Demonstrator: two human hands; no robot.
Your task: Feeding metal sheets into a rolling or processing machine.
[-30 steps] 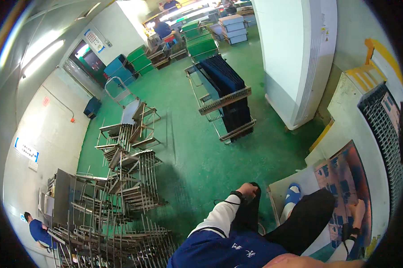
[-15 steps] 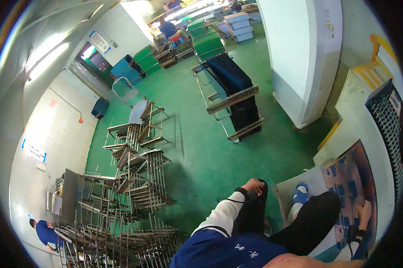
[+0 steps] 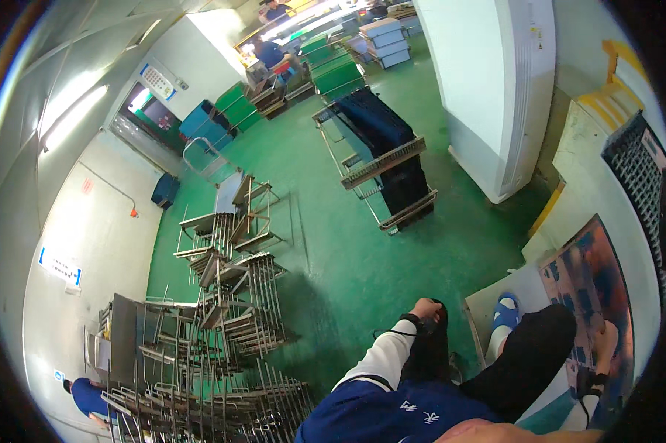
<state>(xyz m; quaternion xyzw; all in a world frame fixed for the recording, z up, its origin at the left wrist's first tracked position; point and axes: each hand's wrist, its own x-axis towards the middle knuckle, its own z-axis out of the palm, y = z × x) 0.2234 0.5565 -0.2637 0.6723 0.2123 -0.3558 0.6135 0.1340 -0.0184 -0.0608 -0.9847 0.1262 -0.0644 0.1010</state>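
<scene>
My left hand (image 3: pixel 427 310) rests at my left knee, its fingers curled in, and nothing shows in them. A black strap with a cord circles that wrist over a white sleeve. To the right, my right hand (image 3: pixel 607 343) lies on a thin copper-coloured panel (image 3: pixel 585 258) with dark blue rectangular patches. Its fingers look stretched out over the surface, though they are small and partly blurred. The panel stands tilted beside my right leg, against a pale cabinet side. Another black strap is on my right wrist.
Metal racks (image 3: pixel 229 295) crowd the left side. A wheeled rack with dark panels (image 3: pixel 381 148) stands ahead on the green floor. A tall white cabinet (image 3: pixel 488 96) is at right, near a black grid rack (image 3: pixel 635 170). One person (image 3: pixel 89 399) is at lower left; others sit far off.
The view has shifted slightly, so the racks and panel sit a little differently in the picture. Both hands keep nearly the same places, left at the knee and right on the panel.
</scene>
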